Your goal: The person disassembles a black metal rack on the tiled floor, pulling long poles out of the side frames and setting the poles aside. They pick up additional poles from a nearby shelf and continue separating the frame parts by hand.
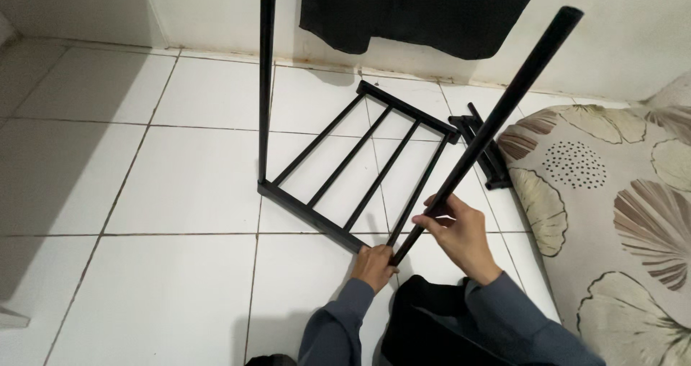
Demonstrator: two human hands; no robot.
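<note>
Two grey-blue sleeves [338, 330] come up from the bottom edge, close to the camera, with a dark bundle of cloth [425, 315] between them. The left hand [373, 267] rests on the near corner of a black metal rack [360, 168] that lies flat on the white tiled floor [144, 193]. Its grip is clenched on that corner. The right hand [461, 233] is just beside it, a little higher. Its grip is grasping a long black pole [497, 121] near the pole's low end. The pole leans up and away to the right, and its low end meets the rack's near corner by the left hand. The rack has four thin bars running across it. At its left corner another black pole [266, 78] stands straight up. More black metal parts [484, 150] lie on the floor behind the rack. A cushion with big leaf shapes [612, 208] sits on the right. Dark clothes [417, 13] hang by the wall.
</note>
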